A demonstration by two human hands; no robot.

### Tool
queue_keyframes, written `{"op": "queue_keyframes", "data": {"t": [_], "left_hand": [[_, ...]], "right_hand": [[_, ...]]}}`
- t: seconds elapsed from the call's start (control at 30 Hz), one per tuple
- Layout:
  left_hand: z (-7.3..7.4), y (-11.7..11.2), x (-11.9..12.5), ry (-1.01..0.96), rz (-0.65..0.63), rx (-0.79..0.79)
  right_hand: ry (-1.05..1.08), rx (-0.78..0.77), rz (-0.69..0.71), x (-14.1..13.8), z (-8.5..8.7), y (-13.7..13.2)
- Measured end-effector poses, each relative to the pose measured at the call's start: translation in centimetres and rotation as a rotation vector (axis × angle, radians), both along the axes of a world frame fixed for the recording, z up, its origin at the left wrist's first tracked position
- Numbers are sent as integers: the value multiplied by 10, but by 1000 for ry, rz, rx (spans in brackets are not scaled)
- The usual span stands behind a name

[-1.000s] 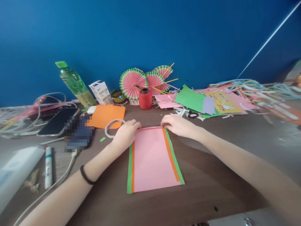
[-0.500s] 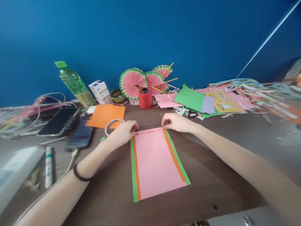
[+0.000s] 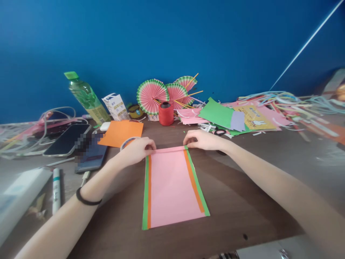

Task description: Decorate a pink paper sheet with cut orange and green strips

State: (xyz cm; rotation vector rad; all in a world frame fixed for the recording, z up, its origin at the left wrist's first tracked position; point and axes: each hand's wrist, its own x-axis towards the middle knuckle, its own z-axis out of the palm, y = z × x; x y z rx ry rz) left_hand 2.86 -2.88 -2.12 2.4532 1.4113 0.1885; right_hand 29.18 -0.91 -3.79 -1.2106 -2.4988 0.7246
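A pink paper sheet (image 3: 172, 187) with orange and green strips down both long sides lies flat on the brown table (image 3: 242, 187). Its far edge shows a narrow fold. My left hand (image 3: 136, 150) pinches the far left corner of that fold, fingers curled. My right hand (image 3: 202, 140) pinches the far right corner in the same way. A black band circles my left wrist.
A tape roll (image 3: 128, 142), orange sheet (image 3: 121, 132), two phones (image 3: 67, 139), marker (image 3: 55, 190) and cables lie left. A green bottle (image 3: 84, 95), carton (image 3: 115, 106), paper fans (image 3: 153, 95), red thread spool (image 3: 166, 113), scissors (image 3: 221, 132) and heaps of coloured paper (image 3: 242, 117) line the back.
The sheet swung from slanted right back to nearly straight. Both hands stayed pinched on its far edge, shifting slightly left with it.
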Motion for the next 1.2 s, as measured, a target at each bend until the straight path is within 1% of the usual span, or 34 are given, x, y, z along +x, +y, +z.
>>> {"op": "queue_keyframes", "data": {"t": [0.1, 0.27, 0.47, 0.53, 0.57, 0.63, 0.7, 0.77, 0.8, 0.87, 0.97, 1.03, 1.1, 1.2], "left_hand": [[1, 0, -2, -10, -4, -2], [4, 0, -4, -46, 33, -17], [9, 0, -7, -82, 50, -38], [13, -2, -6, -91, 86, -45], [15, -3, -6, -101, 111, -38], [20, -5, -3, -118, 165, 47], [26, -8, -1, -132, 206, 240], [32, -12, 0, -135, 212, 462], [34, -14, 1, -131, 209, 561], [39, -20, 0, -78, 196, 715], [43, -27, -1, 96, 144, 851], [45, -31, -1, 189, 90, 883], [46, -33, 1, 228, 47, 868], [47, -35, 7, 267, -29, 762]], "right_hand": [[13, -39, -1, 0, 1, 0], [26, -101, 18, -1, 8, -3], [138, -102, -97, -3, 12, -8], [202, -91, -124, -4, 13, -9], [234, -59, -134, -4, 14, -10], [278, 93, -154, -6, 16, -11], [296, 329, -171, -7, 20, -12], [293, 537, -193, -7, 25, -15], [284, 611, -204, -7, 27, -17], [234, 710, -218, -5, 30, -21], [123, 761, -155, 0, 28, -23], [59, 744, -94, 4, 25, -21], [12, 713, -62, 7, 21, -19], [11, 673, -34, 9, 20, -15]]}}
